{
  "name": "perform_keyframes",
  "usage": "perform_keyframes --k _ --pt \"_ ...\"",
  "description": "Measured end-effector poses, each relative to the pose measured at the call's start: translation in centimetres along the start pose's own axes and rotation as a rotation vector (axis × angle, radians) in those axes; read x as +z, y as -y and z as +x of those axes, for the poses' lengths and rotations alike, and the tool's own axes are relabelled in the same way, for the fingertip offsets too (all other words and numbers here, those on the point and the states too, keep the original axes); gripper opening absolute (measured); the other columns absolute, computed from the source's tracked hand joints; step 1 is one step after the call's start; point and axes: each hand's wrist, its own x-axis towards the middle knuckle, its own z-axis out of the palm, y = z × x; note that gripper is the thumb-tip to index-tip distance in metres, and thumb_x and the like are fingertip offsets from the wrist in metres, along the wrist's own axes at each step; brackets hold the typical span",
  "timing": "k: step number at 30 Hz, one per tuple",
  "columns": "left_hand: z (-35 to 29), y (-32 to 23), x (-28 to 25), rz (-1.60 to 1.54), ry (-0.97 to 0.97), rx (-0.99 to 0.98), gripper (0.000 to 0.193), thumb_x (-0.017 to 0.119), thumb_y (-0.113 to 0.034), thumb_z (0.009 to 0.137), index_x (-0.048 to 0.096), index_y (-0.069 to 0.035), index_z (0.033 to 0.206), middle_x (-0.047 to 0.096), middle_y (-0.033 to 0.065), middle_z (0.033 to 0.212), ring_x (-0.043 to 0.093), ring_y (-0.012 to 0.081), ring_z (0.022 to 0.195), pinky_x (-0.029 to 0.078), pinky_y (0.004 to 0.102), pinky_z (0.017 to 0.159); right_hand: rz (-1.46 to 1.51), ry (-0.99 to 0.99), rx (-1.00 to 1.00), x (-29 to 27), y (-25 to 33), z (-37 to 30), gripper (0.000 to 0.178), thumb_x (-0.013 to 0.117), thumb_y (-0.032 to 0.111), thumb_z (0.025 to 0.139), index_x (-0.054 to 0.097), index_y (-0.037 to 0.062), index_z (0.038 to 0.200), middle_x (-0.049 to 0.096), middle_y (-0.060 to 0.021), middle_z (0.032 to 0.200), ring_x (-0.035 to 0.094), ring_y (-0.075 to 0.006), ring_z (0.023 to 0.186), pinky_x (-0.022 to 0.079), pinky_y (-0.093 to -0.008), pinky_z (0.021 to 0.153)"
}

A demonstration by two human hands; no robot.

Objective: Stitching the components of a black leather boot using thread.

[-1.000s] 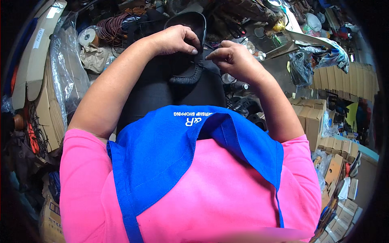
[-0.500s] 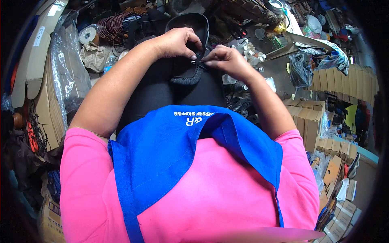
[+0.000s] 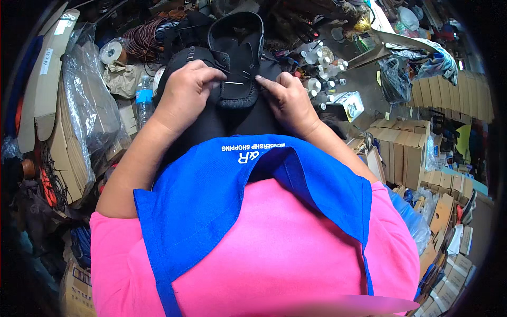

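Observation:
A black shoe upper rests on my lap between my hands, its open heel end away from me and its stitched toe end near me. At its left edge, my left hand pinches a thin pale needle that points right across the shoe. My right hand is closed at the shoe's right edge, its fingertips on a second thin needle. Dark thread near the fingers is hard to make out against the black shoe. Another dark, stitched piece lies beside my left hand.
Several small bottles stand to the right, near a cardboard box. On the left are a water bottle, a thread spool, plastic wrap and coiled brown cord. Clutter surrounds my legs.
My hands have parted, the left moving left and toward me, the right toward me. More of the shoe shows between them, and the pale needle is now plainly visible.

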Motion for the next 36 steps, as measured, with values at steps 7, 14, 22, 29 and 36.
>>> perform_keyframes --k 7,14,22,29,36 --pt "-0.1 0.0 1.4 0.46 -0.087 0.188 0.016 0.067 -0.005 0.07 0.069 -0.013 0.084 0.051 0.0034 0.072 0.052 0.021 0.074 0.037 0.0327 0.069 0.003 0.027 0.049 -0.1 -0.2 0.1 0.036 0.064 0.004 0.073 0.066 0.015 0.108 0.048 -0.0099 0.074 0.05 -0.0257 0.074 0.042 -0.0351 0.07" --pt "0.2 0.6 1.3 0.159 0.013 0.097 0.015 0.068 -0.011 0.073 0.07 -0.019 0.085 0.052 0.0015 0.076 0.053 0.0198 0.081 0.037 0.0366 0.075 0.553 0.317 0.285 -1.4 -3.8 2.2 0.03 0.058 0.0 0.082 0.067 0.0121 0.108 0.05 0.0002 0.08 0.048 -0.0116 0.081 0.04 -0.0234 0.077" --pt "0.9 1.7 2.0 0.26 0.014 0.052 0.017 0.067 -0.011 0.074 0.071 -0.022 0.087 0.048 0.0003 0.074 0.052 0.0187 0.079 0.036 0.036 0.075 0.518 0.474 0.203 -2.1 -5.4 4.6 0.024 0.06 0.008 0.083 0.069 0.0158 0.104 0.053 -0.0025 0.087 0.051 -0.0147 0.088 0.042 -0.0264 0.078" --pt "1.1 1.6 2.3 0.275 0.047 0.023 0.018 0.066 -0.013 0.075 0.071 -0.024 0.088 0.05 0.0001 0.074 0.052 0.0189 0.082 0.035 0.0369 0.079 0.558 0.493 0.195 -2.1 -5.6 4.9 0.022 0.06 0.008 0.083 0.069 0.0116 0.103 0.05 0.0002 0.086 0.05 -0.011 0.084 0.042 -0.024 0.07" --pt "3.0 2.2 2.5 0.24 0.119 0.094 0.017 0.067 -0.014 0.075 0.071 -0.02 0.09 0.051 0.0014 0.073 0.052 0.0189 0.08 0.034 0.0342 0.077 0.619 0.532 0.246 -2.2 -5.7 5.3 0.026 0.064 0.009 0.08 0.07 0.0145 0.105 0.058 -0.0044 0.089 0.052 -0.0168 0.092 0.041 -0.0281 0.086"
